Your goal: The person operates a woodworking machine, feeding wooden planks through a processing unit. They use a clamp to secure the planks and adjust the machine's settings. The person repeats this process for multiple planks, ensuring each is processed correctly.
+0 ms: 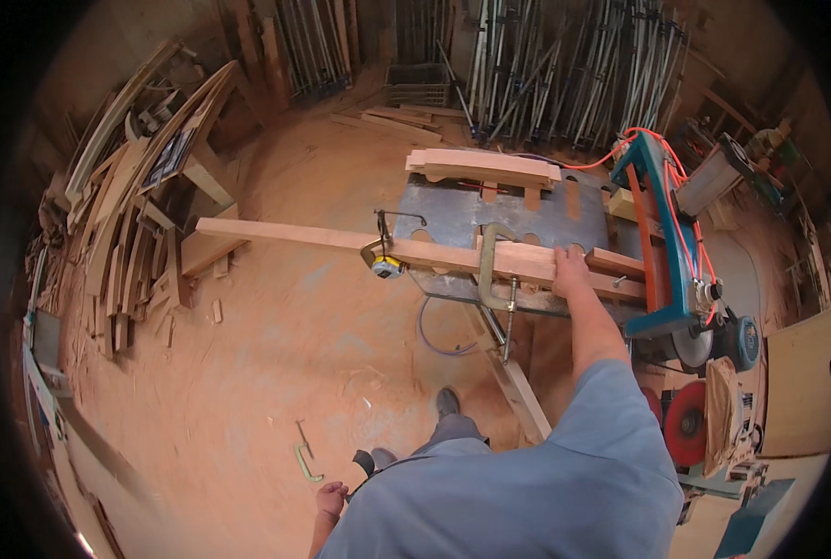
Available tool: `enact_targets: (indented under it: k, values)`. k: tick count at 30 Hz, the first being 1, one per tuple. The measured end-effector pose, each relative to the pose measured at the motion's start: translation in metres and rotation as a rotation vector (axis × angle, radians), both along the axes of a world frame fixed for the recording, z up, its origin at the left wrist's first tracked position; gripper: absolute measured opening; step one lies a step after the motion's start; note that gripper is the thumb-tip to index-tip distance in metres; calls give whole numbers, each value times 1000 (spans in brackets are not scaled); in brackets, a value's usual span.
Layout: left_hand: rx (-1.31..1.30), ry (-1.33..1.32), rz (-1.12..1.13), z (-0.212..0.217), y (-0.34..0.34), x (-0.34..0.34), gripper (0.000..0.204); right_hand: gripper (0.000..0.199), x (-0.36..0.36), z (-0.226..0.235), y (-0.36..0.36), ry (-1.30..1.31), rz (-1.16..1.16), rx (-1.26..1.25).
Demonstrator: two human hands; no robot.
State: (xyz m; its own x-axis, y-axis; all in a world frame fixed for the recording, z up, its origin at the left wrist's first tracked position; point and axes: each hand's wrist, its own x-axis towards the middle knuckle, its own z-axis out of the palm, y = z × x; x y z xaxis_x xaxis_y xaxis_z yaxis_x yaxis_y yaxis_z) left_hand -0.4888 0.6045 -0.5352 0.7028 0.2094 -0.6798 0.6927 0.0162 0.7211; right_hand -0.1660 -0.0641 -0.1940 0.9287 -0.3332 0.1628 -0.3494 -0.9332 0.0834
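Pale wood, a long plank, lies across the steel workbench, pinned by a C-clamp so it cannot shift. On the plank's near end the right hand presses flat, fingers curled over it. Far below, the left hand hangs loose, holding nothing.

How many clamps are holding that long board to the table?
2: a small dark clamp by the tape measure, and a big C-clamp left of the right hand. Others may be hidden.
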Motion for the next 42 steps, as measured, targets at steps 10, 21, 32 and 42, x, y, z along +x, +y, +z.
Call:
enact_targets:
  k: [10, 21, 32, 42]
  values:
    - [58, 145, -238, -78, 39, -45, 19, 68, 5, -1, -3, 53, -46, 16]
    - [195, 156, -280, 40, 43, 88, 31, 52, -6, 18, 8, 54, -38, 36]
    - [145, 114, -385, 107, 47, 183, 5, 51, -13, 30, 13, -12, -42, 83]
    - [101, 110, -433, 151, -80, 165, 12, 59, -15, 41, 17, -52, -44, 163]
